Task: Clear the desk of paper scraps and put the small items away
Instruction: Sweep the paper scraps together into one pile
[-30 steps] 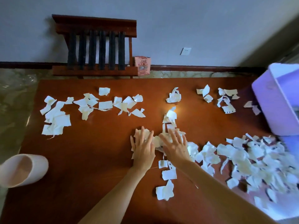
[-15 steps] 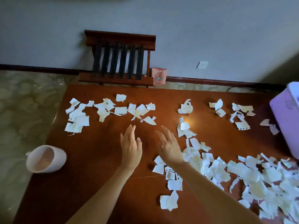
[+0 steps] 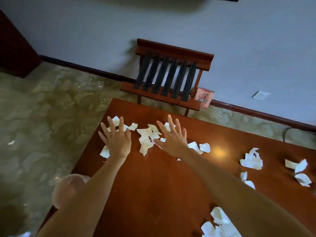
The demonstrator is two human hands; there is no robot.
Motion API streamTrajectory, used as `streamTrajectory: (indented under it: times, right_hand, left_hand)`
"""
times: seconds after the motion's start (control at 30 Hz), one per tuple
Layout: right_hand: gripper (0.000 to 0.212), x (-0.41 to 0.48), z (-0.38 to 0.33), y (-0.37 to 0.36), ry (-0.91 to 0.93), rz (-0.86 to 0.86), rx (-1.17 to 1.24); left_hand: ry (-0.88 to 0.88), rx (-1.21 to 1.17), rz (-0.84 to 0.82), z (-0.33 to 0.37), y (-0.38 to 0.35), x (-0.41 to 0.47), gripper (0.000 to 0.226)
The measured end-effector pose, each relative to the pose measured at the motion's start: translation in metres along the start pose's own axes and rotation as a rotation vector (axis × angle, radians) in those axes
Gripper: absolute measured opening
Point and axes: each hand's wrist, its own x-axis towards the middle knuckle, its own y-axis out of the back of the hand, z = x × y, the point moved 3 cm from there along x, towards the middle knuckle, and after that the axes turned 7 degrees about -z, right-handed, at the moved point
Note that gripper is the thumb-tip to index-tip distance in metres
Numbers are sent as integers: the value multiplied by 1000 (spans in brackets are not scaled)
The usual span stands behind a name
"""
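Note:
White torn paper scraps [image 3: 147, 135] lie in a row near the far left corner of the reddish-brown desk [image 3: 164, 182]. My left hand [image 3: 115, 139] is spread over the leftmost scraps, fingers apart, holding nothing. My right hand [image 3: 172, 137] is spread over the scraps just right of the middle cluster, fingers also apart. More scraps [image 3: 251, 159] lie further right, and a pile of scraps [image 3: 217, 223] shows at the bottom under my right forearm. Whether the palms touch the paper cannot be told.
A pale pink bin [image 3: 68, 187] stands on the floor by the desk's left edge, partly behind my left forearm. A wooden slatted chair [image 3: 169, 77] stands beyond the desk against the wall, with a pink packet [image 3: 204, 97] beside it. Patterned floor lies to the left.
Both hands have left the middle pile and reached forward and left to the far-left row of scraps. The view has swung left; the purple box is out of sight.

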Motion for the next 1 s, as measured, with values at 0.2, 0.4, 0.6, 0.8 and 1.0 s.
streamTrajectory:
  times: [0.2,0.4,0.6,0.8,1.0]
  right_hand:
    - [68,18,2,-18,42,-55,8]
    - [65,4,-3,-33,88,-41,-11]
    - [55,-45,30,-38,37,-58,31]
    - [50,-129,92,-57,-92,79,159]
    - [38,-203,141,-67,-224,318,155]
  left_hand:
    - [-60,79,-69,-16,-20,23,49]
    - [-174,0,-96,3,-33,11,49]
    - [-423,-12,-186,52,-57,-46,67]
    - [-624,3,-294,106,-93,-122,47]
    - [-782,-36,-489,145,-120,-211,70]
